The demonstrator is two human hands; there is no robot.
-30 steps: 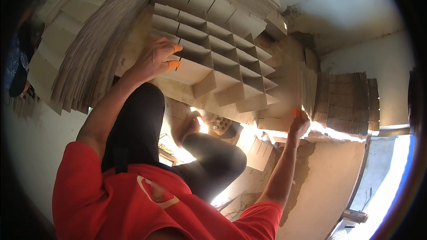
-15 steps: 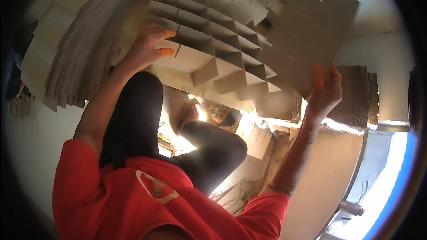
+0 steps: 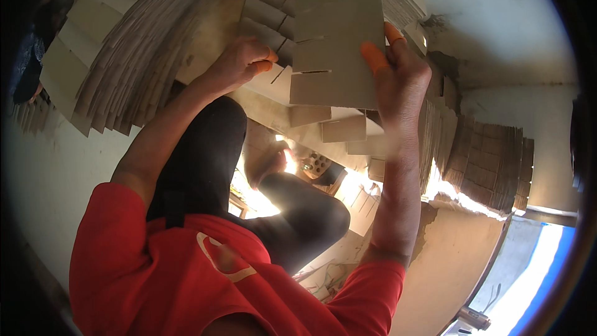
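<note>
My right hand [image 3: 401,71], orange covers on thumb and finger, grips a slotted cardboard sheet [image 3: 336,31] by its right edge. Short slits run in from the sheet's left side. Behind and below it stands a grid of interlocked cardboard dividers [image 3: 264,15], largely hidden by the sheet. My left hand [image 3: 239,65] is at the grid's near left corner. Its orange-covered thumb and finger are pinched together beside a divider's edge; whatever is between them cannot be made out.
A long row of stacked cardboard sheets [image 3: 130,56] leans on the left. More bundled cardboard [image 3: 488,158] stands at the right. My bent legs [image 3: 193,155] are below the grid. A metal cylinder [image 3: 474,317] lies at the lower right.
My right hand has brought the slotted sheet leftward, over the divider grid. The left hand has shifted slightly right, and its spread thumb and finger have come together.
</note>
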